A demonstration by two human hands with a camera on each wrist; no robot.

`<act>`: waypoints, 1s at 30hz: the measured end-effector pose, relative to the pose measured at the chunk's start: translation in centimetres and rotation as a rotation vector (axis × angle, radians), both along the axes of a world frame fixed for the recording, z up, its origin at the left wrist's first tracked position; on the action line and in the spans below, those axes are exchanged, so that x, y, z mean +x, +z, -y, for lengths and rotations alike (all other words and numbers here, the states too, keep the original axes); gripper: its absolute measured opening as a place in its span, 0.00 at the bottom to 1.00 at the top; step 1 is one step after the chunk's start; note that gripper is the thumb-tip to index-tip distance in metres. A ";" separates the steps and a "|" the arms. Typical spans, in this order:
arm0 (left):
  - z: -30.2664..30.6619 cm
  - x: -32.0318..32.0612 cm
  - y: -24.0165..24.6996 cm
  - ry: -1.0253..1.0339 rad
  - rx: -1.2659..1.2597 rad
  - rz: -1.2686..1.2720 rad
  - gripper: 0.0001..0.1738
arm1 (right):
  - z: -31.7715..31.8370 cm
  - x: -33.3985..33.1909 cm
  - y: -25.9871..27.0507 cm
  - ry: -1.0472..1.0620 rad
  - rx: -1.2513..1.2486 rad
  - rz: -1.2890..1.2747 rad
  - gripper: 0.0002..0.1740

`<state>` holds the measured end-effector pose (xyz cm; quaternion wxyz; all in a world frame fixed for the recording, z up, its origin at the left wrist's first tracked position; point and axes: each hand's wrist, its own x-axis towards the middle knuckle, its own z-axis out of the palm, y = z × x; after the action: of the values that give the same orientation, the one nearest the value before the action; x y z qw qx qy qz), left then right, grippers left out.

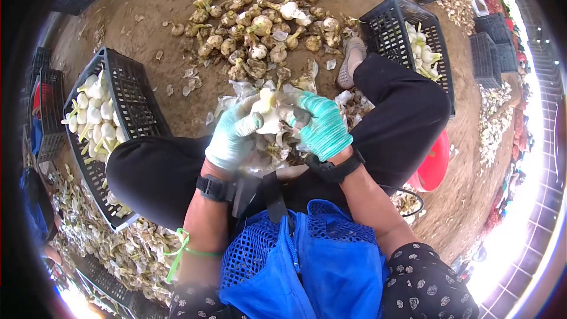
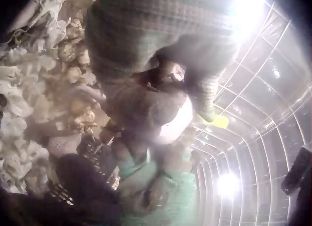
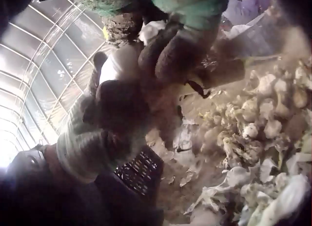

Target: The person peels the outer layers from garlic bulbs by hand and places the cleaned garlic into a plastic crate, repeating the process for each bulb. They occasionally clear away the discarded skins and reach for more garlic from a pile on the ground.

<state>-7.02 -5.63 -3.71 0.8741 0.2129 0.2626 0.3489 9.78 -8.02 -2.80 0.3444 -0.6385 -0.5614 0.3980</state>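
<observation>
Here, garlic (image 1: 269,119) between gloved fingers (image 1: 308,104)

A gloved left grip (image 1: 232,133) and right grip (image 1: 322,124) hold a white garlic bulb (image 1: 270,120); beyond, brown garlic (image 1: 260,25) lies heaped between 2 black crates (image 1: 134,91) of white bulbs (image 1: 94,111).

Two hands in green-white knitted gloves: left hand (image 1: 231,134), right hand (image 1: 323,125). Between them, one white garlic bulb (image 1: 269,119). White bulbs (image 1: 95,119) fill one black perforated plastic crate (image 1: 139,91) at nine o'clock, a second crate (image 1: 383,26) at two. One red plastic bucket (image 1: 436,162), three o'clock. Soil-stained brown bulbs (image 1: 261,26), twelve o'clock: dozens.
</observation>
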 end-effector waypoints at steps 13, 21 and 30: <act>0.0 0.7 0.5 0.103 0.046 -0.100 0.37 | 0.9 -0.6 1.9 0.012 0.131 0.311 0.15; -0.1 -0.6 -1.3 0.082 -0.042 0.085 0.39 | 0.2 1.1 -0.2 -0.219 -0.063 -0.080 0.14; 0.3 0.3 -1.5 0.100 -0.024 -0.038 0.27 | 0.4 -0.9 0.1 0.047 0.246 0.069 0.18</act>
<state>-6.72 -5.89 -5.26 0.8529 0.1957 0.2934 0.3849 8.88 -8.44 -2.74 0.3912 -0.5917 -0.6322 0.3117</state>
